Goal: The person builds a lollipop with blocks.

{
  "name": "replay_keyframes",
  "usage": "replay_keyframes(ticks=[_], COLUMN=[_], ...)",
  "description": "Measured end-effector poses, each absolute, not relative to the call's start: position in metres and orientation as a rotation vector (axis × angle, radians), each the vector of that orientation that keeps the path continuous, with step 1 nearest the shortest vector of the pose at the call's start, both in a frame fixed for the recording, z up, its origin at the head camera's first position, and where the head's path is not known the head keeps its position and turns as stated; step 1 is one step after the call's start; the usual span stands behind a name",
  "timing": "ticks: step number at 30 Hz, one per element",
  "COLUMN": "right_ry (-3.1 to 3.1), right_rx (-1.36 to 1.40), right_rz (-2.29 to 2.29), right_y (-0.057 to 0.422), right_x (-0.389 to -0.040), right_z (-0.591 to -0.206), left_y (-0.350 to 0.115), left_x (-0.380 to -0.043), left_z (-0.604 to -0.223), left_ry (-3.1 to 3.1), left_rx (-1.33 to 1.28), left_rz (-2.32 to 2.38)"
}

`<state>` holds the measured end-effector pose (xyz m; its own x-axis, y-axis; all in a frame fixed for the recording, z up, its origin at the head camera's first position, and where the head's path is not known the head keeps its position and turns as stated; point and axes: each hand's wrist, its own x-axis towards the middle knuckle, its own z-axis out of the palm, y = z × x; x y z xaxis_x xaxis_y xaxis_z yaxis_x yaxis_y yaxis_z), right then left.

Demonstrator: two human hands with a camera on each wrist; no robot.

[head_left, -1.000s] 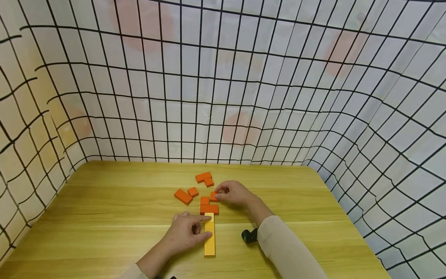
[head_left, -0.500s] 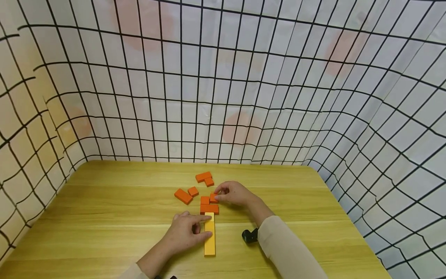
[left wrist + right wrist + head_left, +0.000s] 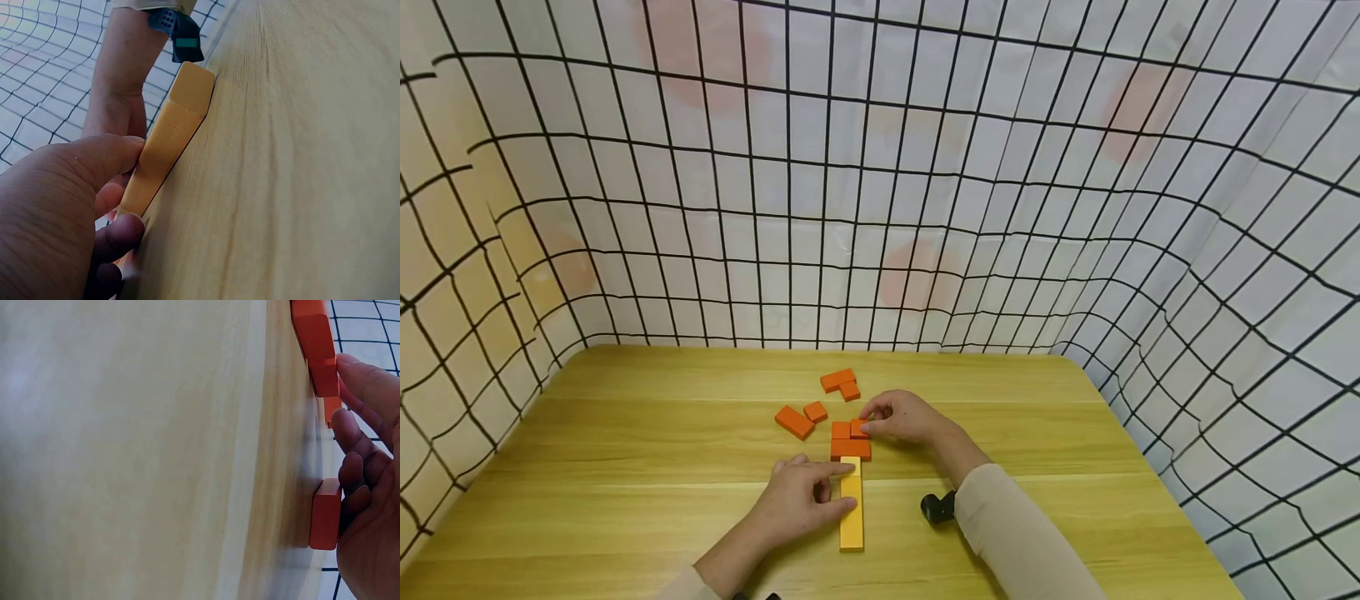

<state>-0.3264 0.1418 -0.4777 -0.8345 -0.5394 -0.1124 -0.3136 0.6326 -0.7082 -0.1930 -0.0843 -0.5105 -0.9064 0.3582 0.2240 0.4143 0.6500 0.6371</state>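
My right hand (image 3: 906,415) pinches a small orange block (image 3: 856,429) between thumb and index finger. This block lies beside another small orange block (image 3: 840,430), behind a longer orange block (image 3: 850,451). In the right wrist view the thumb is at the pinched block's (image 3: 324,380) upper edge. My left hand (image 3: 797,500) touches a row of yellow blocks running toward me from the long orange one. Its index finger lies on the pale yellow block (image 3: 850,461), and its thumb presses the side of the long yellow block (image 3: 164,134).
Farther back on the wooden table (image 3: 625,467) lie an orange block pair (image 3: 838,381) and, to the left, a long orange block (image 3: 794,422) with a small orange block (image 3: 816,411). Black netting (image 3: 850,223) surrounds the far sides. A black device (image 3: 936,508) sits at the right wrist.
My right hand has slid the small orange block slightly toward me and left, closing the gap to the orange blocks beside it. The left hand stays put on the yellow blocks.
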Motion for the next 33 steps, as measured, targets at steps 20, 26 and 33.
replay_keyframes(ticks=[20, 26, 33], right_ry=[2.506, 2.488, 2.481], right_rx=[-0.747, -0.744, -0.667], right_rz=[-0.998, -1.021, -1.064], right_y=[0.1415, 0.1417, 0.1414], right_x=[-0.3275, -0.3278, -0.327], right_z=[-0.4744, -0.474, -0.4735], left_y=[-0.0858, -0.0859, -0.0859], left_x=[-0.1937, -0.1943, -0.1947], left_z=[-0.5078, -0.5074, -0.5079], left_ry=[-2.788, -2.797, -2.797], left_rx=[-0.653, -0.649, -0.653], left_rz=[-1.111, -1.108, -1.103])
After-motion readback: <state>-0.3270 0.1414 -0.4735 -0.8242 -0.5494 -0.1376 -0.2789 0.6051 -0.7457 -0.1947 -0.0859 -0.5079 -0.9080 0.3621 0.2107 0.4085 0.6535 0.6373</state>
